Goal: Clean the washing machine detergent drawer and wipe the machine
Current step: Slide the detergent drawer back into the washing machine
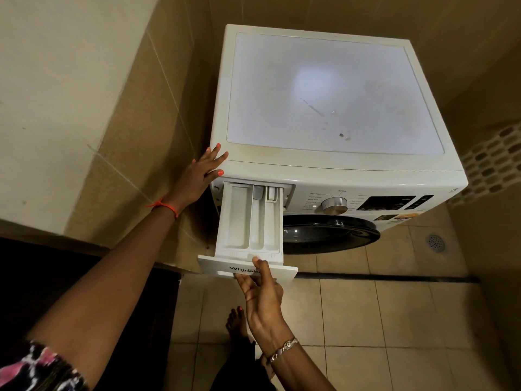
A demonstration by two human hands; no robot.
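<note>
The thumb (258, 263) of my right hand (262, 292) sits on top of the white front plate (222, 265) of the detergent drawer (248, 221). The other fingers (242, 279) of that hand curl under the plate's bottom edge. So this hand pinches the drawer front between thumb and fingers. A bracelet (283, 349) goes round that wrist.

The fingers (218, 156) of my left hand (197, 179) are straight and spread. They lie flat on the front left corner of the washing machine (335, 91), and they grip nothing. The nails are painted orange. An orange string (166, 206) is tied round that wrist, and a patterned sleeve (42, 368) shows at the bottom left.

The drawer sticks far out of its slot at the top left of the machine's front. It has three long white boxes inside, side by side. I cannot tell if they are dirty.

To the right of the slot are a silver knob (334, 205) and a dark screen (389, 203). Below them is the round door (329, 232), dark and closed. The flat top of the machine has smudges and a few small spots.

The machine stands close to a tan wall (70, 94) on its left. The floor (366, 320) has tan tiles, with a round drain (436, 242) to the right. A bare foot (235, 320) stands on the tiles under the drawer.
</note>
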